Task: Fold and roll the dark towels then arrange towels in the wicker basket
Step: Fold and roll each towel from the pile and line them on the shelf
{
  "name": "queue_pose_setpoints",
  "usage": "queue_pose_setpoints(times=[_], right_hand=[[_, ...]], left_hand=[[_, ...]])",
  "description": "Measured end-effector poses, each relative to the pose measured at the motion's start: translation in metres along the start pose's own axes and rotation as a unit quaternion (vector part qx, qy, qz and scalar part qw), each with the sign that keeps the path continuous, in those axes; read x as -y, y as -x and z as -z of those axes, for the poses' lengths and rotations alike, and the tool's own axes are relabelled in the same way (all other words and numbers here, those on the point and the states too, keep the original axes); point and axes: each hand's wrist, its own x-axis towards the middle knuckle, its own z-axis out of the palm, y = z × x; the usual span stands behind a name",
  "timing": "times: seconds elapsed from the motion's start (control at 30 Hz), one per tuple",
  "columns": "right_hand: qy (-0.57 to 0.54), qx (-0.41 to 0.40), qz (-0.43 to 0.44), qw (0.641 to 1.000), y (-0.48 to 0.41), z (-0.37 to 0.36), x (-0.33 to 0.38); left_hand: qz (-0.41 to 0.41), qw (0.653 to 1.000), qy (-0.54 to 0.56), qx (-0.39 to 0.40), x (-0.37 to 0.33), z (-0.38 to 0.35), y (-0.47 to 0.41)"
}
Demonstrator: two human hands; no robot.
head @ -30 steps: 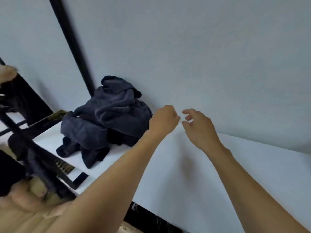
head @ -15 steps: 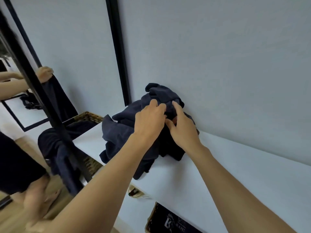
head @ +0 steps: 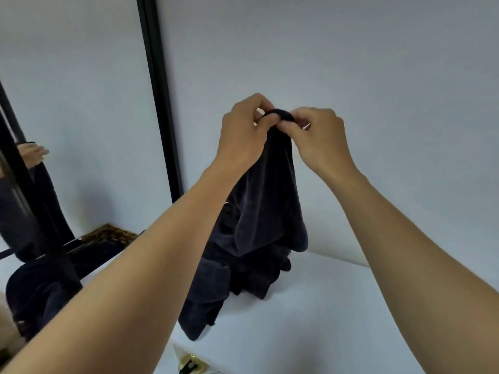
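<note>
A dark navy towel (head: 267, 211) hangs in the air above the white table (head: 310, 327). My left hand (head: 243, 133) and my right hand (head: 316, 136) pinch its top edge side by side, close together. Below it a heap of more dark towels (head: 237, 276) lies on the table against the wall, one end drooping over the table's left edge. A corner of the wicker basket (head: 108, 233) shows at the left, beyond my left forearm.
A tall mirror with a black frame (head: 162, 103) leans at the left and reflects a hand and dark cloth. The pale wall stands right behind the heap. Bare white tabletop spreads to the right of the heap.
My hands went from hovering apart to reaching into the heap, then gripped one towel and lifted it well above the pile. The view has shifted left and closer.
</note>
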Motion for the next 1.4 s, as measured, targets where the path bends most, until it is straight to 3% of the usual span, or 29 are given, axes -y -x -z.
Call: queue_pose_setpoints(times=[0.17,0.3,0.47,0.53,0.63,0.73,0.83,0.97,1.13,1.27,1.4], right_hand=[[0.029,-0.015,-0.007,0.999,-0.043,0.067,0.004],[0.017,-0.021,-0.039,0.999,-0.050,0.109,-0.015],[-0.028,-0.061,-0.097,0.993,-0.045,0.163,-0.047],[-0.044,-0.091,-0.123,0.987,-0.042,0.185,-0.059],[-0.038,-0.115,-0.144,0.982,-0.037,0.216,-0.074],[-0.015,-0.051,-0.163,0.985,-0.027,0.232,-0.077],[0.035,0.029,-0.163,0.986,-0.021,0.227,-0.075],[0.004,0.020,-0.196,0.980,-0.019,0.225,-0.080],[-0.142,0.055,-0.261,0.953,-0.007,0.239,-0.092],[-0.149,0.044,-0.270,0.950,0.001,0.241,-0.101],[-0.163,-0.001,-0.275,0.948,0.002,0.241,-0.104]], left_hand=[[-0.010,0.997,0.073,0.037,-0.053,-0.021,-0.041],[0.035,0.968,0.132,0.211,-0.071,-0.038,-0.051],[0.081,0.926,0.010,0.370,-0.057,-0.069,-0.044],[0.095,0.906,0.020,0.412,-0.048,-0.077,-0.038],[0.112,0.918,0.091,0.370,-0.043,-0.092,-0.029],[0.088,0.943,0.172,0.273,-0.063,-0.116,-0.025],[0.025,0.944,0.209,0.253,-0.105,-0.145,-0.017],[0.044,0.944,0.244,0.219,-0.133,-0.180,-0.010],[0.081,0.940,0.255,0.211,-0.130,-0.201,-0.010],[0.062,0.936,0.232,0.255,-0.122,-0.204,-0.010],[0.039,0.947,0.131,0.290,-0.104,-0.207,-0.004]])
